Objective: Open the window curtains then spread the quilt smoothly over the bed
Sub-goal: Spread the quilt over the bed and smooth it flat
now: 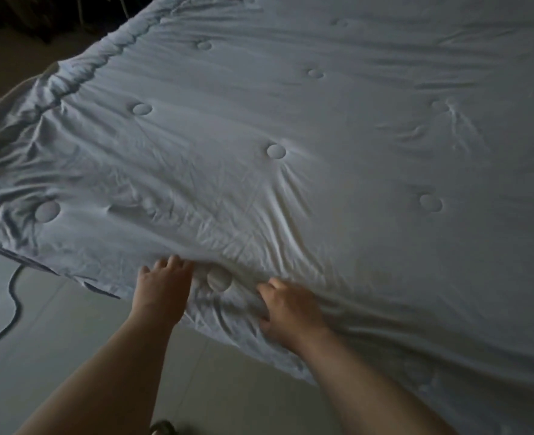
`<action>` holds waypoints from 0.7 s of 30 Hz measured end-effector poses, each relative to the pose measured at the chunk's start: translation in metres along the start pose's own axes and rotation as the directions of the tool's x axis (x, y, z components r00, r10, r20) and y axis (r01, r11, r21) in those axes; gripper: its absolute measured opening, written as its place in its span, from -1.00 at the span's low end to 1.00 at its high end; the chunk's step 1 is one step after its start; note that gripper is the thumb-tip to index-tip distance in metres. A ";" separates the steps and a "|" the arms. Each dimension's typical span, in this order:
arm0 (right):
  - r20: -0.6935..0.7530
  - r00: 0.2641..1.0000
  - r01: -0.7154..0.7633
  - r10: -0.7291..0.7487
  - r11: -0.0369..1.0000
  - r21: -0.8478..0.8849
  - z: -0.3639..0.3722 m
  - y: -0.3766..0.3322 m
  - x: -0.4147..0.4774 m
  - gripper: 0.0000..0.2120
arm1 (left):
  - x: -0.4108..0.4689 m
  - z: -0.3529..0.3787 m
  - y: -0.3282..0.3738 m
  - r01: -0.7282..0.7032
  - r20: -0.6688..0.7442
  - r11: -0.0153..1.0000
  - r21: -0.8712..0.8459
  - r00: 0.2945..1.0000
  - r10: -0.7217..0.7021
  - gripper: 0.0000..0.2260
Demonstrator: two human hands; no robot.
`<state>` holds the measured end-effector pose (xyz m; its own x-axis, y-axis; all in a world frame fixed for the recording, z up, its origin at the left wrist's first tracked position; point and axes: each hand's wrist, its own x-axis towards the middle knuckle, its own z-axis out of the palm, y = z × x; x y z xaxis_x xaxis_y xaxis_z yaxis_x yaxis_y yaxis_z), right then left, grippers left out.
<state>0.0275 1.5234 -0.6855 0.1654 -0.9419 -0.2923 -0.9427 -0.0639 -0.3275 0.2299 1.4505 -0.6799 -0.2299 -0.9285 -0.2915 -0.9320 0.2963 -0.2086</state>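
Left hand (162, 290) fingers straight, pressing quilt (322, 152); right hand (290, 309) fingers grip its edge.

The quilt (337, 171) runs past the right edge; right hand (290, 309) fingertips seemingly buried.
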 end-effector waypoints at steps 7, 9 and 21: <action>-0.064 0.993 -0.104 0.098 0.991 -0.090 0.031 -0.082 0.062 -0.64 | 0.045 0.017 -0.097 -0.124 -0.034 0.992 0.028 0.992 0.125 -0.69; -0.117 0.982 -0.163 0.149 0.980 -0.115 0.040 -0.100 0.078 -0.70 | 0.057 0.021 -0.114 -0.192 -0.053 0.981 -0.011 0.980 0.191 -0.81; -0.099 0.983 -0.165 0.154 0.980 -0.116 0.088 -0.194 0.097 -0.67 | 0.055 0.028 -0.161 -0.321 0.015 0.932 -0.170 0.944 0.328 -0.79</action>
<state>0.2517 1.4738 -0.7290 -0.0107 -0.9684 -0.2492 -0.9842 0.0543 -0.1687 0.3756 1.3583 -0.6878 -0.5188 -0.7763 -0.3580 -0.8421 0.5362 0.0578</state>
